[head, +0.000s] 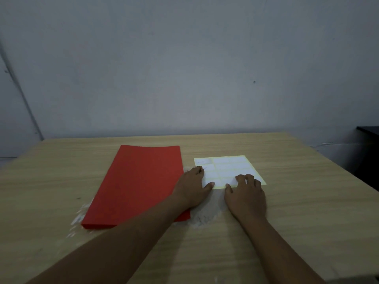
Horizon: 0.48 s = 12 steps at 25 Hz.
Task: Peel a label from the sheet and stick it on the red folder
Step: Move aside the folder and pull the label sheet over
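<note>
Two hands flat, holding nothing: left hand (191,186), right hand (247,196) on one label sheet (228,170); one red folder (139,185) beside.

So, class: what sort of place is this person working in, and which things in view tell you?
Probably a plain office or study room: a wooden table against a bare grey wall, with only stationery on it, a red folder and a label sheet.

Two bare forearms, no sleeves, left hand (191,187), right hand (247,196), no rings or watch seen
</note>
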Tool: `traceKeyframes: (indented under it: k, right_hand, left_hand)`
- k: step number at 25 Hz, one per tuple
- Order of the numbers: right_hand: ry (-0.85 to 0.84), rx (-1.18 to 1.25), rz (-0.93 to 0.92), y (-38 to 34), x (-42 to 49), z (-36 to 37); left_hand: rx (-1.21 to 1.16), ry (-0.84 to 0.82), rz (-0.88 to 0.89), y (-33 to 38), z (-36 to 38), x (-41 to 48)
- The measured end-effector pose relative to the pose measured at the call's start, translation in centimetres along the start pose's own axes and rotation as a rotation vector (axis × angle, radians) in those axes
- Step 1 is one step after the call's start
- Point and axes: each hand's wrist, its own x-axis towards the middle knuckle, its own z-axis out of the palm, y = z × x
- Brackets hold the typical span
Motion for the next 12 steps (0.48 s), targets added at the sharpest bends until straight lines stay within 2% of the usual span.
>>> traceKeyframes:
  k: [12]
  right_hand:
    - [0.004, 0.013, 0.002, 0.0, -1.7, -0.4]
  left_hand:
    - [0.011, 0.017, -0.012, 0.0, 0.2, -1.9]
